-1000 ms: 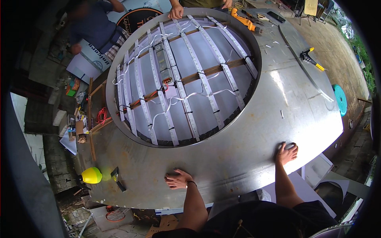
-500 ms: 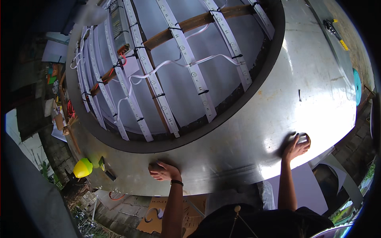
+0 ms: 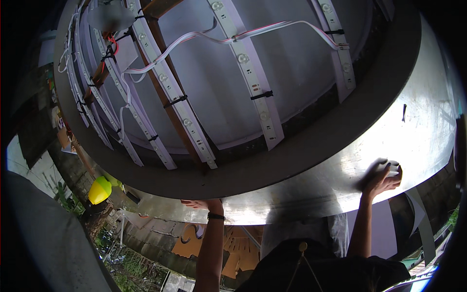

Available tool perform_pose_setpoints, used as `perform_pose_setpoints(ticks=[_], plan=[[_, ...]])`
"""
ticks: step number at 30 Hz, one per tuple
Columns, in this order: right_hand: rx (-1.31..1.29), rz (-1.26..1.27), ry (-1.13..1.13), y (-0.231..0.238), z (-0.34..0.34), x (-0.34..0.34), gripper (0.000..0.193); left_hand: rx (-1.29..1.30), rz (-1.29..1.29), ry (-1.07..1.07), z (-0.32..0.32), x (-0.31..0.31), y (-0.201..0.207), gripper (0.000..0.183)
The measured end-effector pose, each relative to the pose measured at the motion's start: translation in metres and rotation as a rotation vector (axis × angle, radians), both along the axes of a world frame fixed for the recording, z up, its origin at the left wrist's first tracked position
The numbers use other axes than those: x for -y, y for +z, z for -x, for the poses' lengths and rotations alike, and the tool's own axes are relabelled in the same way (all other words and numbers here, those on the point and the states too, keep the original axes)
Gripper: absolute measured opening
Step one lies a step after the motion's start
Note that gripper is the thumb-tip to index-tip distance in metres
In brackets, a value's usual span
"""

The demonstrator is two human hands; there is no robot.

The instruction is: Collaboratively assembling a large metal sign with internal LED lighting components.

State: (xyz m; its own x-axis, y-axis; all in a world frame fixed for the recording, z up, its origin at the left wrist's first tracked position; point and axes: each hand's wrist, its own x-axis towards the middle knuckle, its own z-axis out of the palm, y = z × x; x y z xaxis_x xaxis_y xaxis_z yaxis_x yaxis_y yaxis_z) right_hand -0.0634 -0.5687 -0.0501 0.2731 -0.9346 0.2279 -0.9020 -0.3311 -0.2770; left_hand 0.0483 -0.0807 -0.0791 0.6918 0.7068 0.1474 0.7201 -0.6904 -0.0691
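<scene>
A large round sign box [image 3: 311, 168] with a thick dark rim holds several white LED strips [image 3: 258, 87], joined by white wires and black cable ties. Around it spreads a shiny metal sheet [image 3: 335, 180]. My left hand [image 3: 199, 203] lies at the sheet's near edge, fingers stretched out, partly hidden by the rim. My right hand [image 3: 384, 182] rests on the sheet farther right, fingers bent and apart, with nothing visible in it. A small dark mark or slit [image 3: 404, 113] shows on the sheet above that hand.
A yellow-green rounded object [image 3: 99, 190] is near the sheet's left edge. Cut brown cardboard [image 3: 189, 241] lies on the ground below. White panels [image 3: 372, 228] stand at the lower right. A blurred patch [image 3: 112, 17] covers part of the upper left.
The round box looks larger and nearer, and its rim now hides part of my left hand. My right hand appears farther right. The pliers-like yellow tool at the upper right is out of view.
</scene>
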Motion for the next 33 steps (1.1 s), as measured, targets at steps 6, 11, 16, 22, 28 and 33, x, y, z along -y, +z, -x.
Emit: perform_pose_setpoints(ticks=[6,11,16,22,28,33], plan=[[-0.041,-0.026,0.005,-0.005,0.004,0.002,0.063,-0.075,0.033,-0.045,0.005,-0.001,0.003,0.092],[-0.025,-0.020,-0.038,-0.007,0.010,0.007,0.061,0.022,0.047,-0.044,-0.002,0.014,0.009,0.080],[-0.018,-0.015,-0.051,-0.004,0.006,0.005,0.062,0.073,0.106,-0.021,-0.012,0.019,0.012,0.070],[0.016,-0.025,-0.051,-0.013,0.013,0.010,0.064,0.138,0.088,-0.011,-0.016,0.013,0.009,0.072],[0.030,0.043,-0.040,-0.015,0.017,0.010,0.067,0.131,0.096,-0.005,-0.020,0.020,0.009,0.069],[0.094,0.054,-0.029,-0.010,0.010,0.003,0.070,0.099,0.029,0.007,-0.019,0.016,0.004,0.065]])
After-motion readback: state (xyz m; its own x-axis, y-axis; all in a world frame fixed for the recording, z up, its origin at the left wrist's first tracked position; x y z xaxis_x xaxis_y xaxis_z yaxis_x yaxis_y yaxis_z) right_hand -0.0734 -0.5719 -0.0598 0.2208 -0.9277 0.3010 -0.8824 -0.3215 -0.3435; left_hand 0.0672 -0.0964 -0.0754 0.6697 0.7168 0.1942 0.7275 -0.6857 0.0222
